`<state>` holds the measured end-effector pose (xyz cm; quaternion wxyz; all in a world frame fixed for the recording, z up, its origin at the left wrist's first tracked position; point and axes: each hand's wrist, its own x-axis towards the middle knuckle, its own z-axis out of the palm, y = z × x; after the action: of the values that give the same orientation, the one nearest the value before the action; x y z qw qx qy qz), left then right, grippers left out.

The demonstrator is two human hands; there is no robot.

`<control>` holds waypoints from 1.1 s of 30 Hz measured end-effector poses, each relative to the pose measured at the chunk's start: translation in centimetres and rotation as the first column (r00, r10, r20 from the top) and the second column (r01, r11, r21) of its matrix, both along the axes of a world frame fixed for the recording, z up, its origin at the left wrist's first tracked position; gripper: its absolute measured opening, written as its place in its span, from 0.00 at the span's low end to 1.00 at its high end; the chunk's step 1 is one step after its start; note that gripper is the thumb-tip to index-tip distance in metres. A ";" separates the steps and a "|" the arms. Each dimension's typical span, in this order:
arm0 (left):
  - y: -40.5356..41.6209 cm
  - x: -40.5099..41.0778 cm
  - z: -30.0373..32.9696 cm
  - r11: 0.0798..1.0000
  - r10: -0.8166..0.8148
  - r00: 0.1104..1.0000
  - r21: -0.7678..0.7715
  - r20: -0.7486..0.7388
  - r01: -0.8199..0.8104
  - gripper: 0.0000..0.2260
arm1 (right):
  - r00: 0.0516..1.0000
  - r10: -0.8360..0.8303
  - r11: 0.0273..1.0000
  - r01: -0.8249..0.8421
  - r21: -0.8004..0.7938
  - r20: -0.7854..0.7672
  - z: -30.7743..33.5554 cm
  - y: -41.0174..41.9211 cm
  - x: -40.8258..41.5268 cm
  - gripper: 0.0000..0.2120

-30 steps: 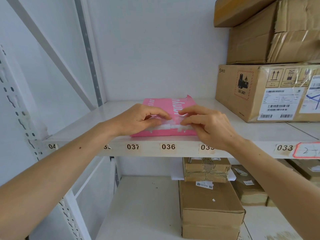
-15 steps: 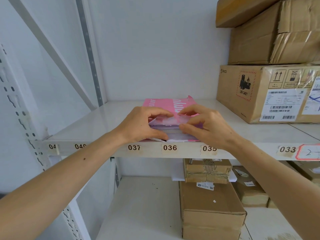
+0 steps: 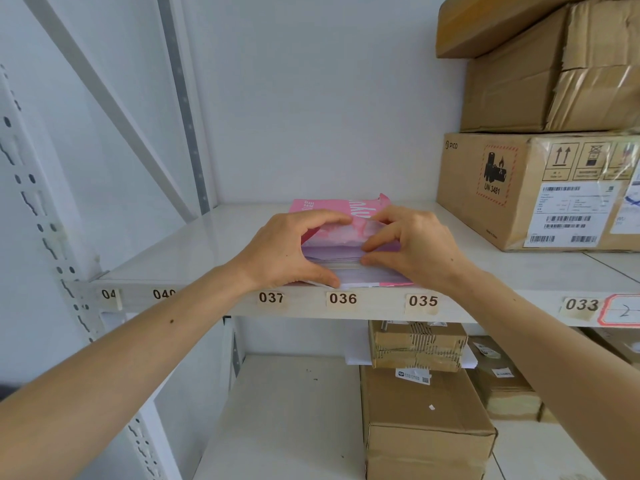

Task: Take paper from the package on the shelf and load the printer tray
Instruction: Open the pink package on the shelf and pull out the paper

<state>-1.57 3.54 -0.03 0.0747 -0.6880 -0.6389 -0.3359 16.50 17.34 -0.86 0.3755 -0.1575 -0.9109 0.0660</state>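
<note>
A pink paper package (image 3: 325,206) lies flat on the white shelf (image 3: 194,251), its open end at the front edge above label 036. White sheets (image 3: 349,271) show in the opening. My left hand (image 3: 280,251) grips the package's left front corner, thumb under the stack's edge and fingers lifting the pink wrapper flap. My right hand (image 3: 412,247) is at the right side of the opening, fingertips pinching into the sheets. The printer is not in view.
Brown cardboard boxes (image 3: 540,188) are stacked on the same shelf close to the right of the package. More boxes (image 3: 426,420) stand on the lower shelf below. A grey diagonal brace (image 3: 114,109) and an upright post cross at the left.
The wrapper flap has been lifted higher and the opening is wider, so more white sheets show. Both hands stay at the package's front end.
</note>
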 end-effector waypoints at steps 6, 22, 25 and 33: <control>0.0 -0.1 0.0 1.000 0.005 1.000 -0.012 -0.007 -0.005 0.38 | 1.000 0.011 0.996 -0.011 -0.084 -0.007 0.4 0.0 -0.1 0.05; -0.4 0.6 0.1 0.998 0.042 0.999 -0.052 -0.006 -0.042 0.40 | 0.996 -0.054 0.935 0.028 0.353 0.065 -0.1 -1.7 0.6 0.08; -0.4 0.7 0.0 0.996 0.058 0.998 -0.061 -0.029 -0.060 0.40 | 0.998 -0.050 0.915 0.028 0.401 0.043 -0.6 -1.7 0.9 0.08; -0.7 0.8 -0.5 0.994 0.093 0.995 -0.048 -0.047 -0.095 0.40 | 1.000 0.005 0.864 0.005 0.504 -0.018 -1.7 -1.9 1.5 0.09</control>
<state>-0.80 2.85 -0.53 0.0871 -0.6663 -0.6770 -0.3004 18.04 15.39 -2.58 0.4122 -0.0534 -0.8930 -0.1725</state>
